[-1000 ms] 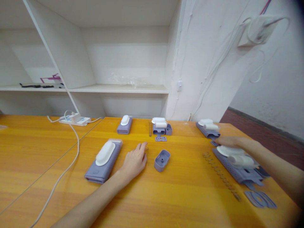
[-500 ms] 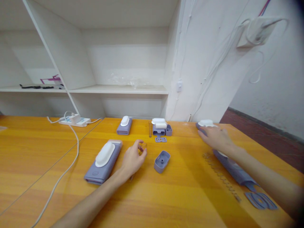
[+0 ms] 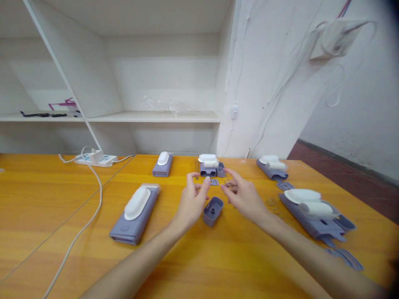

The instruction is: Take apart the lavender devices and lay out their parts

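Note:
My left hand (image 3: 195, 198) is left of a small purple-grey cup (image 3: 213, 211) with a post inside. Its thumb and fingers are curled together; what they hold, if anything, is hidden. Opposite it, my right hand (image 3: 245, 195) pinches a thin wire coil spring (image 3: 228, 182), partly blurred. Behind the hands lie a flat purple-grey slotted plate (image 3: 214, 182), a purple-grey case with a white oval top and white roller (image 3: 209, 162), and an upright spring (image 3: 196, 165). A closed purple-grey case with a white oval top (image 3: 135, 214) lies to the left.
At right are two more opened cases, one near (image 3: 311, 216) and one far (image 3: 270, 166), with flat plates. A loose spring (image 3: 273, 203) is partly behind my right wrist. A smaller case (image 3: 163, 164) stands at the back. A power strip (image 3: 96, 158) trails a white cable.
My right hand has left the far right case and come in to the middle with a spring at its fingertips. My left hand has shifted right, closer to the cup.

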Motion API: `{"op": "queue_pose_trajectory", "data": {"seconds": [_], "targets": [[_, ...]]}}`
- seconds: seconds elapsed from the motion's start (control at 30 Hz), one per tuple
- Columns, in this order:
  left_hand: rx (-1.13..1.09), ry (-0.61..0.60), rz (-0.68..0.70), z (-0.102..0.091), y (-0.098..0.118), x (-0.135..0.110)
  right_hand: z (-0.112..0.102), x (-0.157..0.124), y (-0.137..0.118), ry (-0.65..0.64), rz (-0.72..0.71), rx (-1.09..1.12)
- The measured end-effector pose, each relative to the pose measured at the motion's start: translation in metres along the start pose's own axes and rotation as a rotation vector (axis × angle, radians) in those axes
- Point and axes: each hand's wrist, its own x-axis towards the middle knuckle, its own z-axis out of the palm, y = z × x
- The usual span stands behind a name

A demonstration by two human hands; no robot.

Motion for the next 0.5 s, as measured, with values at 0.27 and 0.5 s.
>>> {"op": "queue_pose_trajectory", "data": {"seconds": [0.27, 0.5], "targets": [[0.756, -0.270, 0.417, 0.009, -0.018, -0.029, -0.063, 0.073, 0.100, 0.030, 0.307, -0.976], [0.937, -0.300, 0.482, 0.006, -0.020, -0.031, -0.068, 0.076, 0.108, 0.027, 0.273, -1.101]]}}
